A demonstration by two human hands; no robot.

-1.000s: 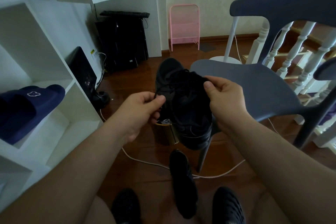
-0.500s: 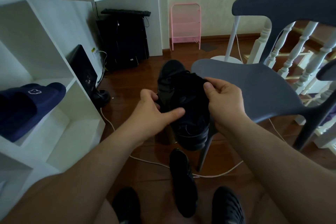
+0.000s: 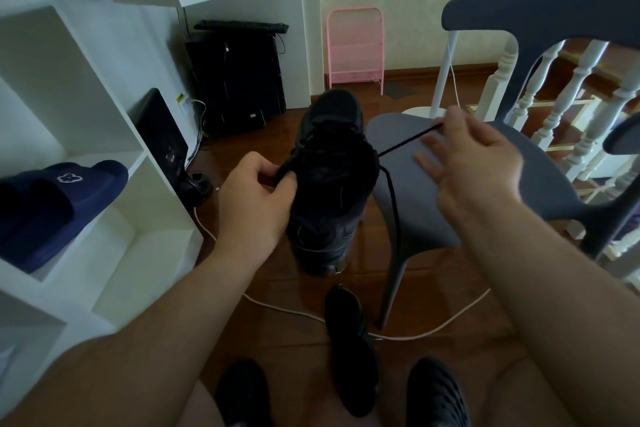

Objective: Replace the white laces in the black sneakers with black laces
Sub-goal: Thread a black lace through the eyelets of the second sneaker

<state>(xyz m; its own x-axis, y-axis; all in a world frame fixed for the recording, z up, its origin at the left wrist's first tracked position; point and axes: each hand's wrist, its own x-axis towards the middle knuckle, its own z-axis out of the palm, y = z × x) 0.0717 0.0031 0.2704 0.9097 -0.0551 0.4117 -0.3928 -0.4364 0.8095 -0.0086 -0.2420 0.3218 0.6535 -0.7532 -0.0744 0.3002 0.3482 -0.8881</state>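
I hold a black sneaker (image 3: 332,184) up in front of me, toe pointing away. My left hand (image 3: 256,198) grips its left side at the collar, thumb and fingers curled on the edge. My right hand (image 3: 471,163) is off to the right of the shoe and pinches a black lace (image 3: 405,142) between thumb and forefinger, the other fingers spread. The lace runs taut from the shoe's right eyelets to that pinch, and another stretch hangs down beside the shoe. The second black sneaker (image 3: 351,354) lies on the floor below.
A grey chair (image 3: 540,184) stands right of the shoe. White shelves (image 3: 114,204) on the left hold a navy slipper (image 3: 52,208). A white cable (image 3: 429,331) crosses the wooden floor. My feet in black clogs (image 3: 438,392) are at the bottom. White balusters (image 3: 585,94) stand far right.
My right hand left the shoe's tongue and moved right and up, drawing a black lace out taut. My left hand shifted to grip the shoe's left collar.
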